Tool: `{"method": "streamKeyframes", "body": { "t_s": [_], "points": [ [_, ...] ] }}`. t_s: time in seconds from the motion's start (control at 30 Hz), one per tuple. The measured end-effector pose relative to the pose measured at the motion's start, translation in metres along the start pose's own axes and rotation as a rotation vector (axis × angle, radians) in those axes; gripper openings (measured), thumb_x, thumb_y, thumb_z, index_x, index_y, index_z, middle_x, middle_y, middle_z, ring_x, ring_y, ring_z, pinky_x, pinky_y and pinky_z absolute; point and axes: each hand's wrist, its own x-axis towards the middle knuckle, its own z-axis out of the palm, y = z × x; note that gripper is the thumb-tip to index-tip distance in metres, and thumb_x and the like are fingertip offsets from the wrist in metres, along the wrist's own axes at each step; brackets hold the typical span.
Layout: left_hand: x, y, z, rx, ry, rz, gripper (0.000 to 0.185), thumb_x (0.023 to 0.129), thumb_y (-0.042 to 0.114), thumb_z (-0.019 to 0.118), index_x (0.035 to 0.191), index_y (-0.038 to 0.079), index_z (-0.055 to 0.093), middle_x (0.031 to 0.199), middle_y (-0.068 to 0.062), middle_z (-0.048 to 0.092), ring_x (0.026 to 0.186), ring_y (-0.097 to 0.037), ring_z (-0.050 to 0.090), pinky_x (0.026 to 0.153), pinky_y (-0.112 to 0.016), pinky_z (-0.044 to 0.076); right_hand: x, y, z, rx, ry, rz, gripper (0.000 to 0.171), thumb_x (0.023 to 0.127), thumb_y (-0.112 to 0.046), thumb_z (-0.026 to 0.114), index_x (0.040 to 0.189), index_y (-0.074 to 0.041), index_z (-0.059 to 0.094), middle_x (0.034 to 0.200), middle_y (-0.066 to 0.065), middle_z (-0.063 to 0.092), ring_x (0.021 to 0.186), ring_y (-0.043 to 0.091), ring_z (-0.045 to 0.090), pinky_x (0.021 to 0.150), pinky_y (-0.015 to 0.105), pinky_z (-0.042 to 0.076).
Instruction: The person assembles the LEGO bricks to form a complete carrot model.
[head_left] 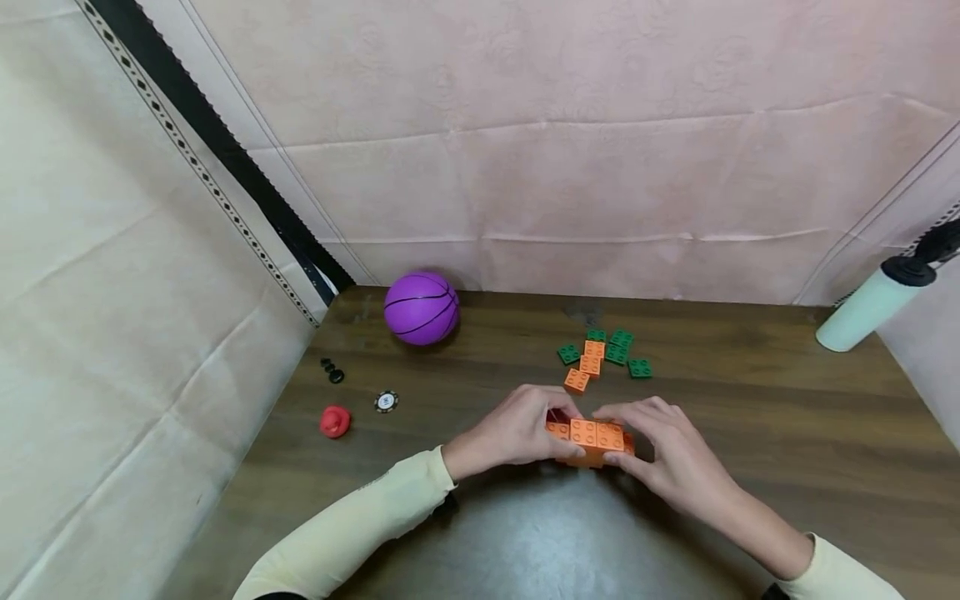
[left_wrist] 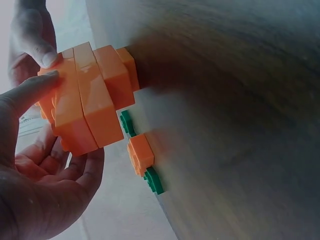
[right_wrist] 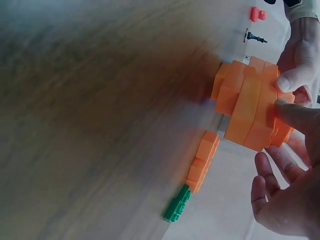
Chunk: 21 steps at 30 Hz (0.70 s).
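Observation:
Both hands hold one model of stacked orange toy bricks (head_left: 596, 435) above the near middle of the wooden table. On its left end, my left hand (head_left: 523, 427) grips with the thumb in front and the fingers behind. My right hand (head_left: 667, 446) has its thumb and fingers round the other end. In the left wrist view the model (left_wrist: 85, 100) is several layers tall, widest near the top and narrower toward the table. The right wrist view shows the right thumb (right_wrist: 295, 115) pressed against an upper brick. Just beyond the hands lie loose orange bricks (head_left: 590, 365) and green bricks (head_left: 617, 353).
A purple mini basketball (head_left: 422, 308) sits at the back left. Nearer are a black chess piece (head_left: 335, 376), a poker chip (head_left: 386, 402) and a round red object (head_left: 334, 422). A mint-green bottle (head_left: 870, 307) with a black cap stands at the back right. Pale cloth walls (head_left: 600, 167) border the table.

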Motion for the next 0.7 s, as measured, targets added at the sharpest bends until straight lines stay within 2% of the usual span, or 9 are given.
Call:
{"method": "streamKeyframes", "body": {
  "t_s": [0.1,0.27,0.43,0.57,0.7],
  "points": [
    [-0.0005,0.0005,-0.0004,-0.002,-0.001,-0.01,0.028,0.084,0.033,0.092,0.105,0.021,0.078,0.1,0.013,0.073,0.085,0.0,0.061,0.075,-0.015,0.05,0.0001,0.0015,-0.0001,-0.005,0.016,-0.059,0.055,0.079,-0.019,0.094,0.127,-0.035,0.072,0.114,-0.018,0.072,0.106,0.008,0.059,0.089,0.041,0.044],
    [-0.0003,-0.0004,0.0006,0.006,0.001,-0.005,0.028,0.084,0.033,0.091,0.105,0.021,0.077,0.1,0.013,0.073,0.085,0.0,0.062,0.074,-0.015,0.05,-0.0015,0.0059,0.0002,-0.041,0.043,-0.129,0.046,0.078,-0.02,0.095,0.116,-0.036,0.076,0.102,-0.019,0.069,0.102,0.007,0.057,0.088,0.04,0.04],
    [-0.0004,-0.002,0.0012,0.01,0.009,0.012,0.028,0.085,0.033,0.091,0.106,0.02,0.078,0.101,0.011,0.074,0.085,-0.002,0.063,0.074,-0.015,0.051,-0.001,0.0075,0.0009,-0.045,0.038,-0.149,0.039,0.078,-0.021,0.095,0.11,-0.034,0.076,0.099,-0.019,0.066,0.1,0.007,0.056,0.085,0.04,0.04],
    [-0.0008,-0.0018,0.001,0.008,0.006,0.016,0.028,0.085,0.032,0.091,0.106,0.019,0.077,0.102,0.01,0.074,0.085,-0.002,0.063,0.074,-0.015,0.051,0.001,0.0084,0.0012,0.001,0.029,-0.146,0.045,0.076,-0.017,0.096,0.111,-0.035,0.076,0.101,-0.02,0.067,0.1,0.005,0.057,0.087,0.041,0.04],
    [-0.0001,-0.0011,0.0003,0.009,0.006,0.021,0.028,0.085,0.032,0.09,0.106,0.018,0.078,0.103,0.009,0.075,0.086,0.0,0.062,0.075,-0.015,0.051,0.0029,0.0098,0.0008,0.042,0.009,-0.119,0.053,0.075,-0.014,0.096,0.119,-0.034,0.074,0.107,-0.019,0.069,0.104,0.007,0.058,0.088,0.04,0.039]
  ]
}}
